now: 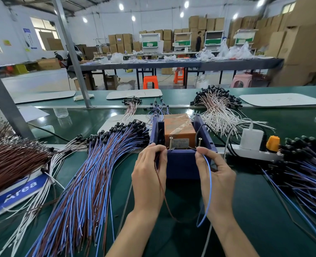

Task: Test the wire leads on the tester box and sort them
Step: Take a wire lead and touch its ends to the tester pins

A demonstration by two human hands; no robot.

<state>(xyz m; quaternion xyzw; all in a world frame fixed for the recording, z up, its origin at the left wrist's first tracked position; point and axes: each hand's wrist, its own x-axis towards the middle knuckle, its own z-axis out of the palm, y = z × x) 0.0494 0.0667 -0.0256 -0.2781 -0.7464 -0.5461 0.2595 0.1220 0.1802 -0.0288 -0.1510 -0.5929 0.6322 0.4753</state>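
A factory assembly hall: stacked cardboard boxes (299,43), long work tables (172,64), and a green conveyor belt (255,201) heaped with wire leads (90,173).

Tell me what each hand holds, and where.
The left hand pinches a brown wire near its top end, by the left screw; the right hand pinches a blue wire near its top end, by the right screw.

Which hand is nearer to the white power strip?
Right. The right hand holds a blue wire just left of the power strip; the left hand is beyond the tester box, farther left.
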